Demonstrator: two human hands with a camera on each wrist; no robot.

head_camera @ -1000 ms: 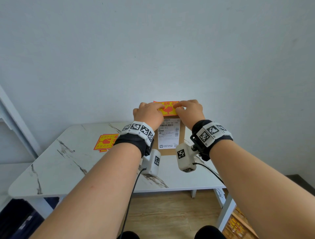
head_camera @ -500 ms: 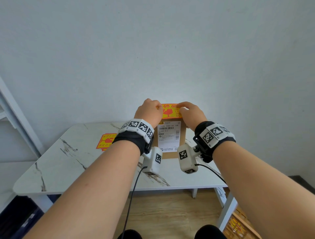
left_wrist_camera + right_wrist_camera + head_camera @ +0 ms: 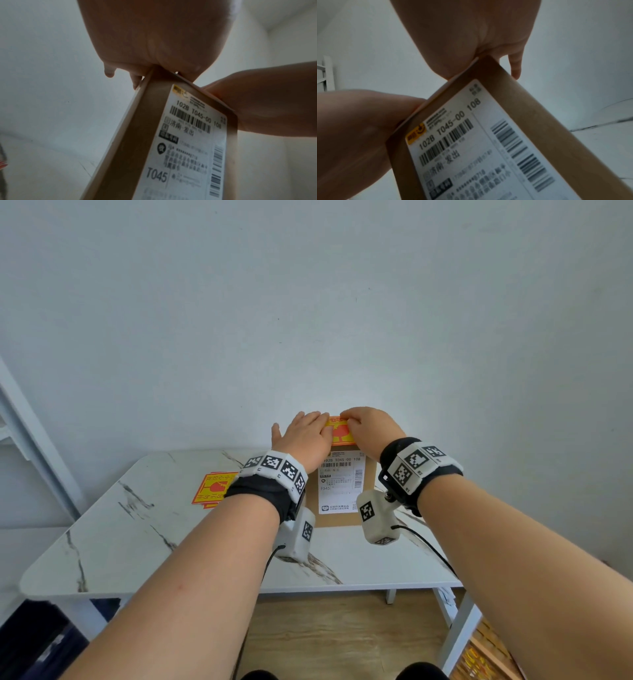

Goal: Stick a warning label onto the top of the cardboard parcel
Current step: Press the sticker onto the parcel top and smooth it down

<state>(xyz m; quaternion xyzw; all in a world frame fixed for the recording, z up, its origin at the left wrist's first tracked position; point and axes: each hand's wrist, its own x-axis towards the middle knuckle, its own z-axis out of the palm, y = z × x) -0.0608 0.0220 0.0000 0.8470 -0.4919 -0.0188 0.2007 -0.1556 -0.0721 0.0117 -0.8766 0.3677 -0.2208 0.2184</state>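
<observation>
Standing upright on the marble table (image 3: 144, 529), the cardboard parcel (image 3: 342, 518) carries the warning label (image 3: 339, 433) flat on its top face, where it is pressed by the left hand (image 3: 305, 436), fingers straight, and the right hand (image 3: 371, 428), fingers bent over the far edge. Should uneven pressure be applied, the tall parcel could be tipped, or a crease could be trapped in the label.
</observation>
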